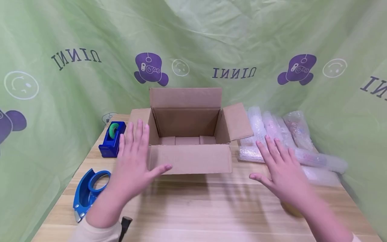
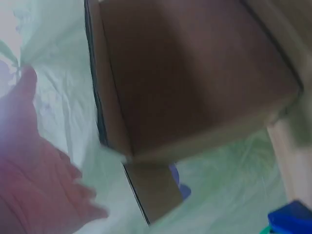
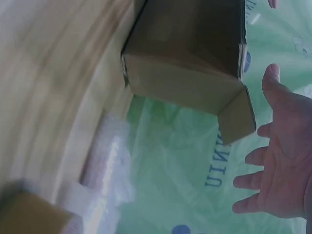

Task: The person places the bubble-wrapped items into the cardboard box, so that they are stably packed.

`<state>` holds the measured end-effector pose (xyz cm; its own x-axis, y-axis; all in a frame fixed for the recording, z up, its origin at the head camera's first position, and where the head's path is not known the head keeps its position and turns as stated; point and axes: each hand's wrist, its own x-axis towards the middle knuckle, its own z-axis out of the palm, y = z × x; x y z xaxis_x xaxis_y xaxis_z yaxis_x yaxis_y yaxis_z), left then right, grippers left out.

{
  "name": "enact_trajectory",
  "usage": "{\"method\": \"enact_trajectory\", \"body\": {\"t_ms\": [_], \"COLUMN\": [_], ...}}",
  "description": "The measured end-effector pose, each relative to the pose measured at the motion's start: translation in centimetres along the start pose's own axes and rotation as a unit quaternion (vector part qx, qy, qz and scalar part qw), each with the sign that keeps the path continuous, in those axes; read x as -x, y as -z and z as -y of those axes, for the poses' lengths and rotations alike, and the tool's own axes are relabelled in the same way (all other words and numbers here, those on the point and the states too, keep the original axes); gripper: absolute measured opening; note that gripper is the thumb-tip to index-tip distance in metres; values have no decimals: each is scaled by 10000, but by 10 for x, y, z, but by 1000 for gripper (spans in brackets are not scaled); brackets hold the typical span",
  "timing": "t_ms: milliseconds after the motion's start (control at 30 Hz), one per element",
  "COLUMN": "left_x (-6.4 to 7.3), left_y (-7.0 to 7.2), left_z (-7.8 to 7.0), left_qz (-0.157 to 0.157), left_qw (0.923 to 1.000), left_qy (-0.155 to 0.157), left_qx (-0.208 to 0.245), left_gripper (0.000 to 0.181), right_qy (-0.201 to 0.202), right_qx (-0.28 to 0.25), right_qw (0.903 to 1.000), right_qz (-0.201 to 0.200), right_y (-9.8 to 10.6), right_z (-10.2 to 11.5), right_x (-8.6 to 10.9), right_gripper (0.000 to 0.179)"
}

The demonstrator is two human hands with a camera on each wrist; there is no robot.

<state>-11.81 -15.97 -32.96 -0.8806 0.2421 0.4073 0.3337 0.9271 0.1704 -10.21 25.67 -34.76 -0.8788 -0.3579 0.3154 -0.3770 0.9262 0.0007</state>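
Note:
An open cardboard box (image 1: 190,159) stands on the table with its flaps folded outward. My left hand (image 1: 133,164) is held up with fingers straight and thumb spread, overlapping the box's left side in the head view. On the other side my right hand (image 1: 284,171) is raised too, fingers spread, in front of several bubble-wrapped packages (image 1: 257,124). Both hands hold nothing. In the left wrist view the box interior (image 2: 195,73) fills the upper part. The right wrist view has the box's side (image 3: 180,87) beyond the spread fingers.
A blue tape dispenser (image 1: 105,150) with green tape stands left of the box. Nearer lies a blue hand-held tape cutter (image 1: 81,195). A brown tape roll (image 3: 34,214) lies partly behind my right forearm in the head view. Green printed cloth (image 1: 193,40) surrounds the table.

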Motion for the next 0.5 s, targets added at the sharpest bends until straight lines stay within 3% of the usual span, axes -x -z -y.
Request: {"method": "enact_trajectory", "body": {"t_ms": [133,267,500], "left_x": [-18,-31,-34], "left_y": [3,-3,-15], "left_z": [20,36,48], "left_qz": [145,325,1140], "left_qw": [9998,9993,9893], "left_qy": [33,170,760], "left_qx": [128,25,501], "left_gripper": [126,132,133], "right_qy": [15,23,4], "right_qx": [62,-67,-209], "right_qw": [9999,9997,9992], "right_qz": [-118,-225,-348], "right_y": [9,18,29], "right_z": [-10,-24,-54], "right_x": [-5,-11,-18], "right_gripper": [100,101,97]}}
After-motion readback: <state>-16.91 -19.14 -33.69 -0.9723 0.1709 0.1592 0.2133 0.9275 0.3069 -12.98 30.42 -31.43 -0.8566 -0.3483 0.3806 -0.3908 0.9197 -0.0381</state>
